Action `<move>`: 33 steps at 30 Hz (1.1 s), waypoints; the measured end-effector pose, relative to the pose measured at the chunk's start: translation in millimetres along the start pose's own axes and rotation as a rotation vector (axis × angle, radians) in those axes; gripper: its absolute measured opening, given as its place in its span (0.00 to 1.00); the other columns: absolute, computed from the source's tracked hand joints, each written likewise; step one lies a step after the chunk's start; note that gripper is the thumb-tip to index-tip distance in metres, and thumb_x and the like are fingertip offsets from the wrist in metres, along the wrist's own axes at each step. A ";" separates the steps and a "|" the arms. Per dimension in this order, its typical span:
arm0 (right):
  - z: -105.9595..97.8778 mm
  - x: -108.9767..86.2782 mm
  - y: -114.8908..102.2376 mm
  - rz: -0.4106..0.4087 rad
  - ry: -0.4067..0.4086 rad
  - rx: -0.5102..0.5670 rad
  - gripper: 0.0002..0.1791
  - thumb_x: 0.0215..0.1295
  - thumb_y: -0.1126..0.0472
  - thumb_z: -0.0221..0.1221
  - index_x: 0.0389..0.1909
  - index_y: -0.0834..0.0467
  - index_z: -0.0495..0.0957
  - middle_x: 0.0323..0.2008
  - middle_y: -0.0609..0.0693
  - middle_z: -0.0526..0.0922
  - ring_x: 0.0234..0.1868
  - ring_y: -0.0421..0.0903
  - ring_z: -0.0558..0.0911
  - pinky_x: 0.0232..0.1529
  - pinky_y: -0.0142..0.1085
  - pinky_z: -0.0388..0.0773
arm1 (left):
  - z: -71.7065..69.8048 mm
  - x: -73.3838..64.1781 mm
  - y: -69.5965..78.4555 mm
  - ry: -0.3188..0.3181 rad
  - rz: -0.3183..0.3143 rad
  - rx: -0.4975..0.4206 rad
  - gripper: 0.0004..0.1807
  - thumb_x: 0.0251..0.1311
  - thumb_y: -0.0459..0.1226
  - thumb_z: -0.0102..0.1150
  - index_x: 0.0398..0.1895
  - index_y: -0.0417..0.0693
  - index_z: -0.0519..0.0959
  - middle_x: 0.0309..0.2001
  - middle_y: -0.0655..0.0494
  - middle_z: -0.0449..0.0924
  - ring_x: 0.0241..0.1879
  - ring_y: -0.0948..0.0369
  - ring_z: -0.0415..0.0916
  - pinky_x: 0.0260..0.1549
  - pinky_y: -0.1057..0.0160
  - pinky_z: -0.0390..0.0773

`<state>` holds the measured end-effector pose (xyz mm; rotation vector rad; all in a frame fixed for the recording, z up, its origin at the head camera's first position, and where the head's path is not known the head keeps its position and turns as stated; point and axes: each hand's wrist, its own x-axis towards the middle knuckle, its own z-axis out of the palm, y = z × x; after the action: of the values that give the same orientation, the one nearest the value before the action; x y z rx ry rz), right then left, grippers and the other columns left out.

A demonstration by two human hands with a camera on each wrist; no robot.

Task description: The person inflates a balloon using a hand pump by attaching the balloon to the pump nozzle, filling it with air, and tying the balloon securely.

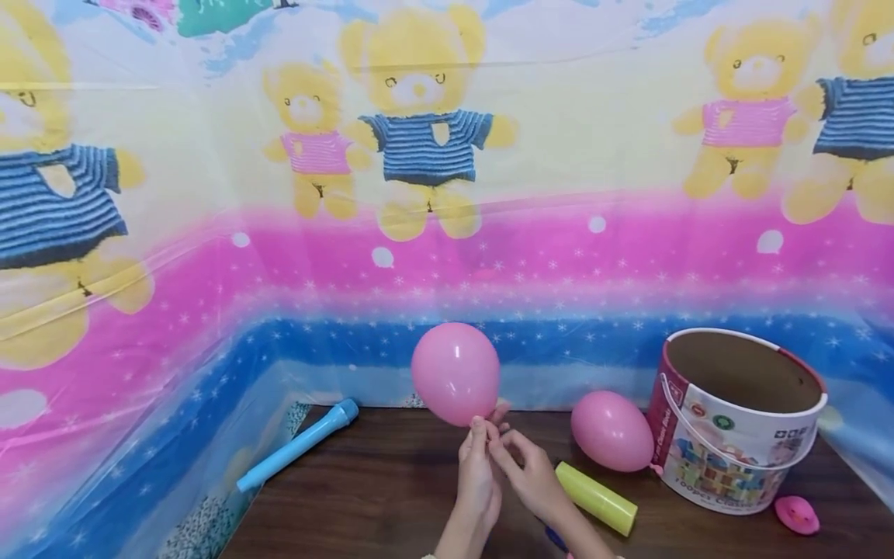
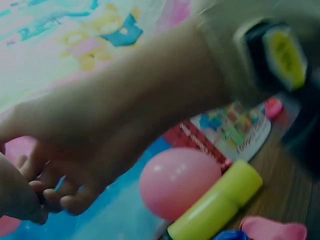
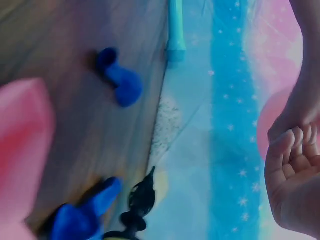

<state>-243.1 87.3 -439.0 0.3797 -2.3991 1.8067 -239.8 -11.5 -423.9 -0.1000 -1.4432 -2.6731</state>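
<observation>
Grip (L) [image 1: 476, 477] upright, grip (R) [image 1: 529, 472] slanted inward; both pinch pink balloon [image 1: 455, 373] at btm end.

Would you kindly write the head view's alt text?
A person's left hand and right hand hold a round pink balloon at its neck above a brown wooden table. A light-blue tube lies left; right are another pink balloon, a yellow cylinder, a white printed bucket and a pink toy duck. A teddy-bear sheet hangs behind.

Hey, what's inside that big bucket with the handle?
Only the brown inner wall of the bucket shows. Its near side hides the bottom, so I can't tell whether anything lies down there.
</observation>
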 end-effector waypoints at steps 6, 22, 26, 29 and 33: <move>14.3 6.7 -17.4 -0.046 -0.048 0.015 0.24 0.75 0.47 0.48 0.61 0.58 0.75 0.59 0.57 0.80 0.61 0.53 0.79 0.57 0.43 0.79 | 2.1 -6.2 7.0 -0.017 -0.038 0.025 0.29 0.71 0.57 0.38 0.56 0.46 0.76 0.71 0.50 0.65 0.68 0.57 0.58 0.71 0.53 0.51; 11.9 -1.6 -9.6 0.012 -0.506 0.442 0.20 0.75 0.60 0.47 0.22 0.64 0.60 0.15 0.38 0.60 0.17 0.34 0.56 0.20 0.32 0.50 | -28.9 7.1 26.6 0.045 -0.004 -0.015 0.26 0.76 0.46 0.36 0.18 0.54 0.71 0.29 0.61 0.80 0.38 0.63 0.76 0.51 0.64 0.72; -1.5 -16.2 -2.8 -0.060 -0.533 0.331 0.22 0.76 0.59 0.48 0.23 0.70 0.58 0.16 0.40 0.59 0.16 0.33 0.57 0.18 0.32 0.50 | -43.0 14.8 42.7 -0.039 -0.042 -0.019 0.26 0.77 0.43 0.34 0.17 0.52 0.72 0.24 0.63 0.74 0.31 0.65 0.70 0.41 0.68 0.75; -20.8 -21.2 9.3 -0.096 -0.531 0.254 0.22 0.76 0.60 0.48 0.23 0.68 0.60 0.16 0.41 0.60 0.16 0.32 0.58 0.16 0.32 0.51 | -50.7 10.1 51.2 -0.125 -0.099 0.082 0.27 0.77 0.42 0.35 0.17 0.53 0.74 0.24 0.63 0.74 0.31 0.65 0.69 0.40 0.68 0.72; -49.0 -8.0 33.6 -0.126 -0.522 0.197 0.21 0.75 0.61 0.48 0.21 0.67 0.61 0.16 0.41 0.61 0.17 0.31 0.60 0.15 0.32 0.54 | -56.4 2.1 52.0 -0.228 -0.154 0.241 0.24 0.76 0.45 0.41 0.17 0.53 0.73 0.23 0.64 0.74 0.28 0.66 0.67 0.37 0.69 0.68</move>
<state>-247.3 143.9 -458.2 1.1219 -2.4193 2.0932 -236.1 -87.2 -411.4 -0.2937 -1.9031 -2.6491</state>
